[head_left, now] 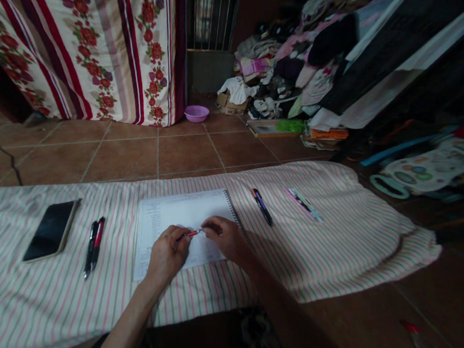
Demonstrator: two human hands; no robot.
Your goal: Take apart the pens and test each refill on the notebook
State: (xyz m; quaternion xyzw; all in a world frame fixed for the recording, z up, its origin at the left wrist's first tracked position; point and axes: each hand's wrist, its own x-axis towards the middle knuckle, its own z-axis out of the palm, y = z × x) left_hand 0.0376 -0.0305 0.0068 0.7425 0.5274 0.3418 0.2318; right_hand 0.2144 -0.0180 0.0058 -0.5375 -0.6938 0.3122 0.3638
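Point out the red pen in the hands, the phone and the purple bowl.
red pen [191, 233], head view, on its barrel between the two hands.
phone [51, 231], head view, middle of its dark screen.
purple bowl [196, 113], head view, on its front wall.

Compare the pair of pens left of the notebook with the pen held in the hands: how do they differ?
The pair of pens lies untouched on the striped cloth; the red pen is gripped between the left hand and right hand. The pair lies near-upright in the view; the red pen lies crosswise above the notebook.
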